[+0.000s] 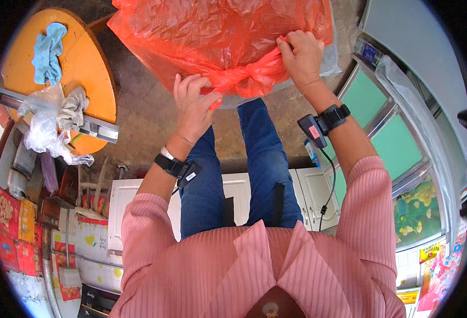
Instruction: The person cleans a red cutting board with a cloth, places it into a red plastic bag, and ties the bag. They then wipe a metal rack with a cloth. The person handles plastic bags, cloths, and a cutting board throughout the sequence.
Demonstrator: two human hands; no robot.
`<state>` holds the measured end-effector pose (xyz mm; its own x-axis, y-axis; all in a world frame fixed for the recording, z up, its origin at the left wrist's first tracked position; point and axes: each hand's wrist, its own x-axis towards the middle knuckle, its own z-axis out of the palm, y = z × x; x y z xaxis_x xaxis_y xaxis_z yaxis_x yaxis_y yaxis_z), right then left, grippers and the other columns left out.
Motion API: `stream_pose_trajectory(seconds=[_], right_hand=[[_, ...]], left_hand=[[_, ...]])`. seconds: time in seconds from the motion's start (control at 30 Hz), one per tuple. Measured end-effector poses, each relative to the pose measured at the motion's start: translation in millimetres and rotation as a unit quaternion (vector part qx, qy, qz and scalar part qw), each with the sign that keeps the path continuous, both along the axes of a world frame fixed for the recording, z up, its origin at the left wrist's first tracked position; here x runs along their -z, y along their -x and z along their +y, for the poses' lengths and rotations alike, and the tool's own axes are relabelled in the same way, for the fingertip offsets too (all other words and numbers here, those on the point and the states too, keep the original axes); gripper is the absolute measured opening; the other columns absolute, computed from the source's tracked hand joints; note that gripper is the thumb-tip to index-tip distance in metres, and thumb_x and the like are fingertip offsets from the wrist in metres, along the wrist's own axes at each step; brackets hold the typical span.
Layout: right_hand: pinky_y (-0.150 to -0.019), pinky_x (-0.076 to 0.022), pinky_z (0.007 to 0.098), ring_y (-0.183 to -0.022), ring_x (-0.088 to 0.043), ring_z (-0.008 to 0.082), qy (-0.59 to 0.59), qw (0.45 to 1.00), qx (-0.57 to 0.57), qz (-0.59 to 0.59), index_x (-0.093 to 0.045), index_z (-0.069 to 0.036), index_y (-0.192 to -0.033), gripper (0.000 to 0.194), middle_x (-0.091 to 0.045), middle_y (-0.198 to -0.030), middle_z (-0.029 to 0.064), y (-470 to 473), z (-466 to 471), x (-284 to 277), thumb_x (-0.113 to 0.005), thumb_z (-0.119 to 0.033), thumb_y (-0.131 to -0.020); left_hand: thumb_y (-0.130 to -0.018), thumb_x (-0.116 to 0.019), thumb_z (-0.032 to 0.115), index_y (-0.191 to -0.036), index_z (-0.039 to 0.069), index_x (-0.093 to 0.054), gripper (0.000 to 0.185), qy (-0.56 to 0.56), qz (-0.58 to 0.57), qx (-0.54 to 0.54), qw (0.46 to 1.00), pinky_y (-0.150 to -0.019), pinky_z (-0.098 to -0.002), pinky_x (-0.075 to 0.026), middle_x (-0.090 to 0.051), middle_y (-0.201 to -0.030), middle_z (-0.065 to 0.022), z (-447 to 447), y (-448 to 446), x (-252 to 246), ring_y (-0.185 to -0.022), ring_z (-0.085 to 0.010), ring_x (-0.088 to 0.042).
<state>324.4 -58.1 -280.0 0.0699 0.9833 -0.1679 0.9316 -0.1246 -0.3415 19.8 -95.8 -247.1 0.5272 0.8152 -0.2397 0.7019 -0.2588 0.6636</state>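
Observation:
A large, thin red plastic bag (pixel 225 35) lies spread out before me at the top of the view, with its near edge gathered into a twisted, knot-like bunch (pixel 241 75). My left hand (pixel 195 101) grips a red end of the plastic at the left of the bunch, its tip poking out by the thumb. At the right, my right hand (pixel 303 57) pinches another twisted end between thumb and fingers. Pale translucent plastic (pixel 330 61) shows beneath the red bag at its right edge. What the bag covers is hidden.
On the left, a round orange wooden table (pixel 86 59) bears a light-blue cloth (pixel 49 53), a greyish glove or cloth (pixel 73 108), crumpled clear plastic (pixel 43 131) and a metal channel (pixel 102 129). A cabinet with green panels (pixel 396 139) stands at the right. White cabinet doors (pixel 126 206) are behind my legs.

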Motion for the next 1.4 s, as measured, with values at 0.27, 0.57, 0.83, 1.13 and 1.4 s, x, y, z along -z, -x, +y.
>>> stream_pose_trajectory(seconds=[0.27,0.57,0.83,1.13,1.4], right_hand=[[-0.076,-0.0396,0.0455,-0.086,-0.059,0.0294,0.033,0.999,0.027,0.021,-0.066,-0.010,-0.076,0.023,-0.064,-0.081,0.0047,2,0,2,-0.070,-0.032,-0.083],[-0.070,-0.0450,0.0426,-0.079,-0.060,0.0311,-0.013,0.995,0.084,0.050,-0.065,-0.006,-0.076,0.029,-0.064,-0.080,0.0088,2,-4,12,-0.071,-0.033,-0.085],[-0.071,-0.0452,0.0397,-0.077,-0.057,0.0295,0.014,0.965,0.004,0.263,-0.063,-0.003,-0.082,0.014,-0.059,-0.080,0.0087,17,-8,-68,-0.072,-0.014,-0.082],[-0.075,-0.0482,0.0392,-0.086,-0.061,0.0268,0.022,0.928,-0.129,0.349,-0.066,-0.008,-0.095,0.018,-0.062,-0.088,0.0064,31,-5,-83,-0.074,-0.017,-0.082],[-0.075,-0.0513,0.0347,-0.087,-0.064,0.0253,0.231,0.869,0.115,0.423,-0.061,-0.001,-0.098,0.016,-0.064,-0.093,0.0107,19,-3,-62,-0.066,-0.015,-0.091]], left_hand=[[-0.085,-0.068,0.019,-0.093,0.011,-0.065,0.012,0.090,-0.203,-0.041,0.974,-0.108,-0.0530,-0.035,-0.062,-0.110,-0.0077,29,-41,-32,-0.111,-0.0296,-0.056],[-0.091,-0.058,0.008,-0.099,0.004,-0.062,0.009,0.165,-0.228,-0.046,0.958,-0.076,-0.0333,-0.048,-0.061,-0.081,-0.0118,17,-70,-3,-0.082,-0.0231,-0.060],[-0.089,-0.064,0.017,-0.139,0.004,-0.036,0.058,0.467,-0.305,-0.260,0.788,-0.083,-0.0298,-0.048,-0.053,-0.114,-0.0083,40,-75,-8,-0.094,-0.0156,-0.055],[-0.089,-0.062,0.017,-0.150,0.001,-0.026,0.073,0.184,-0.105,-0.051,0.976,-0.085,-0.0497,-0.045,-0.065,-0.108,-0.0190,35,-103,-3,-0.100,-0.0379,-0.063],[-0.096,-0.060,0.017,-0.140,0.006,-0.050,0.047,0.185,-0.146,-0.030,0.971,-0.088,-0.0423,-0.048,-0.068,-0.113,-0.0155,47,-95,-1,-0.101,-0.0312,-0.065]])
